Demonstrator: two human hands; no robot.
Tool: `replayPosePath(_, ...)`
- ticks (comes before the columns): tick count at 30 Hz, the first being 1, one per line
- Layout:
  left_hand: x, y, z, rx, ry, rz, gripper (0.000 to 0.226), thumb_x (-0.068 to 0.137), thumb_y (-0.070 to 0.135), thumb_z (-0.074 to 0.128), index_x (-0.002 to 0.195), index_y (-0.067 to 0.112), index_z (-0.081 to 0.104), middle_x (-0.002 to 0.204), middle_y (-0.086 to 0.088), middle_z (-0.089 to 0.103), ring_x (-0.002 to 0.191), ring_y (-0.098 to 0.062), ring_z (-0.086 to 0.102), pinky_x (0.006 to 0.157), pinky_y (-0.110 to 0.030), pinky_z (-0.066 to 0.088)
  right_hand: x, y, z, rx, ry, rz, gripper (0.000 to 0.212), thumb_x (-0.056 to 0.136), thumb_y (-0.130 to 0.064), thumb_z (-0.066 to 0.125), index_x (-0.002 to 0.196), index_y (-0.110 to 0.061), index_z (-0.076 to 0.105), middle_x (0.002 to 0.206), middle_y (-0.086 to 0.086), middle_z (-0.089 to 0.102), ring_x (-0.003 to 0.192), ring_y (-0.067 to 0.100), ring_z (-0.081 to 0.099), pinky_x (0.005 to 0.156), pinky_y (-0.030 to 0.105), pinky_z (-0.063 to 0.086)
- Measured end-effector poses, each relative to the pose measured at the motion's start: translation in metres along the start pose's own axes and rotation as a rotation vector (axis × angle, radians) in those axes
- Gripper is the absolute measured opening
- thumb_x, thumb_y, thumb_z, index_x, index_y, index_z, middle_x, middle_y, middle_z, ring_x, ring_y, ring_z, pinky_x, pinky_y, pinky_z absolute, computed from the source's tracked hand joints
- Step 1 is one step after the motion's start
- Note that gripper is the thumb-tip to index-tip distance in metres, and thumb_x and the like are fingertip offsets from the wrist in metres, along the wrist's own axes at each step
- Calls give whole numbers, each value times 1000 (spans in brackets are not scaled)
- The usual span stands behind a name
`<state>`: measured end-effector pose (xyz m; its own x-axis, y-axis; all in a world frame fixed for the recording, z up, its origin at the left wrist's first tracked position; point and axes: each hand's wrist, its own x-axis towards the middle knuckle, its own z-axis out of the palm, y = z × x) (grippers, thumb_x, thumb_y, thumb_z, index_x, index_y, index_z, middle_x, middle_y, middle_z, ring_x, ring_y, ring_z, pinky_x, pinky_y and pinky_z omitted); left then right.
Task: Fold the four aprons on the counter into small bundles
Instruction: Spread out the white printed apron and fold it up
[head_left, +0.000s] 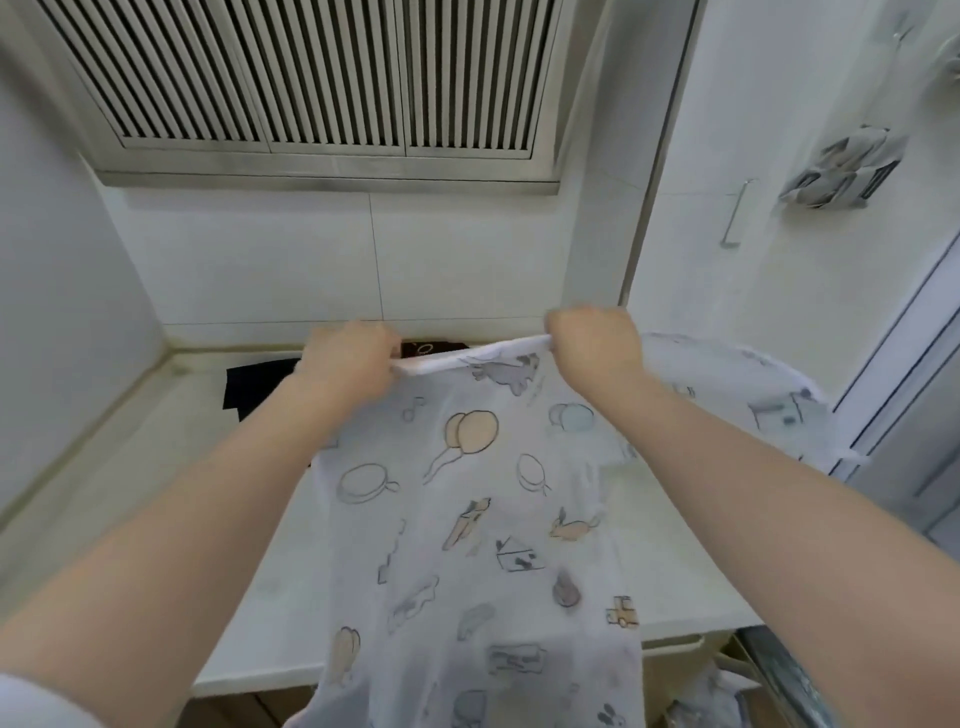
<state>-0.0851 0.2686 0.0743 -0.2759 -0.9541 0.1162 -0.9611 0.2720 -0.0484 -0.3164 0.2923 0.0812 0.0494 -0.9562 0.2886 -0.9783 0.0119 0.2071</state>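
Both grips are clenched on the same cloth: the left hand (347, 357) and the right hand (593, 345) each have fingers curled over the top hem of a white printed apron (467, 525), holding it up above the table (130, 467). Knuckles face up and the fingertips are tucked under the hem, so how deep each pinch goes cannot be made out. Between the two fists the hem is pulled into a taut, rolled band. Each hand sits at one end of that band, and they are level with one another.

From the hem the apron hangs down toward the person, its front covered in small drawings of balloons, rabbits, a house and a truck. Its lower part drapes over the front edge of the table. On the right side a loose flap of the same cloth billows out past the right forearm, blurred.

Behind the left hand, a dark apron (260, 382) lies flat on the table near the back wall. A second dark piece (431, 347) peeks out between the hands, just above the stretched hem, mostly hidden. Above it all is a louvred window (311, 78), and on the right a white cabinet door with a metal handle (735, 213).
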Motion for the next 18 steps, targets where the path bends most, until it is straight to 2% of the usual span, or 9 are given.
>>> replayPosePath(2,13,10,1,-223,-190,86,30,82,33,63,109,26,52,102,5,62,91,-15,58,78,-29,43,17,-24,-6,-64,61,-177,21,90,-7,48,106,-13,60,108,8,64,101,28,60,86,35,38)
replayPosePath(3,18,20,1,-398,-203,128,35,78,33,66,108,26,50,95,9,63,84,-10,59,71,-26,46,23,-38,-7,-90,107,-269,19,89,-8,50,104,-13,61,105,7,65,99,27,60,86,34,37)
replayPosePath(5,31,36,5,-603,-55,112,28,80,24,65,101,18,46,84,8,58,73,-11,55,55,-22,38,40,-63,0,-175,337,-386,9,77,-15,65,86,-15,66,85,3,68,83,23,63,80,31,38)
replayPosePath(7,43,37,12,-589,102,57,12,88,15,54,97,8,50,85,-3,55,76,-20,52,57,-28,35,53,-72,12,-135,551,-347,11,61,-16,71,72,-18,67,70,0,65,71,21,63,82,32,37)
replayPosePath(9,61,12,24,-697,142,-36,15,93,11,46,83,7,56,81,-11,58,79,-29,58,62,-30,38,70,-70,37,-53,655,-238,41,62,-14,68,103,-18,67,104,5,66,100,26,60,103,43,27)
replayPosePath(12,79,-40,36,-1011,303,-343,22,97,13,38,90,5,57,81,-14,58,73,-28,56,57,-31,43,74,-63,65,105,488,-29,99,69,-26,77,149,-21,19,156,11,17,142,32,13,114,47,-7)
replayPosePath(14,84,-78,48,-1073,466,-555,21,97,9,36,99,3,55,89,-14,55,84,-25,52,64,-31,39,69,-60,82,312,221,135,101,82,-44,64,151,-24,-7,158,10,-9,145,33,-7,114,49,-9)
replayPosePath(16,85,-120,72,-957,495,-708,25,98,10,36,110,-5,52,106,-23,56,99,-32,54,79,-36,39,68,-64,111,438,-48,281,98,86,-57,53,149,-24,-15,158,9,-14,145,32,-10,115,52,-3)
replayPosePath(18,78,-148,96,-847,433,-820,30,99,11,37,119,-7,48,119,-30,53,111,-41,51,89,-42,38,63,-69,142,465,-317,343,98,84,-64,48,150,-19,-9,158,12,6,145,32,5,115,53,6)
